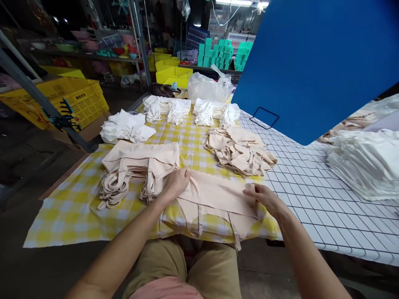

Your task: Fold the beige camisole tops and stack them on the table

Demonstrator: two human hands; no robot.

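We press our left hand [176, 182] and right hand [264, 198] flat, fingers unclenched, on the beige strapped fabric garment [215, 199] spread on the yellow-checked worktop [71, 207], a neat beige stack [137, 164] done, a loose beige heap [240, 151] left.

Colours on the counter: beige and white garments, yellow check cloth, blue board.

Beige garment [218, 197] under both hands, plain, no print; left hand [176, 182] at its 9 o'clock edge, right hand [263, 198] at 3 o'clock. Beige stack [137, 166] at 9 o'clock of it, beige heap [240, 151] at 1 o'clock. White folded piles [126, 126] and [174, 110] toward 11–12 o'clock, white stack [368, 162] at 3 o'clock. Cloth [71, 207] yellow-and-white gingham check. Counter [318, 199] white with thin dark grid lines. Board [318, 62] solid blue at 1 o'clock. Crate [81, 99] yellow at 10 o'clock, teal boxes [224, 54] at 12 o'clock. Trousers [187, 265] tan.
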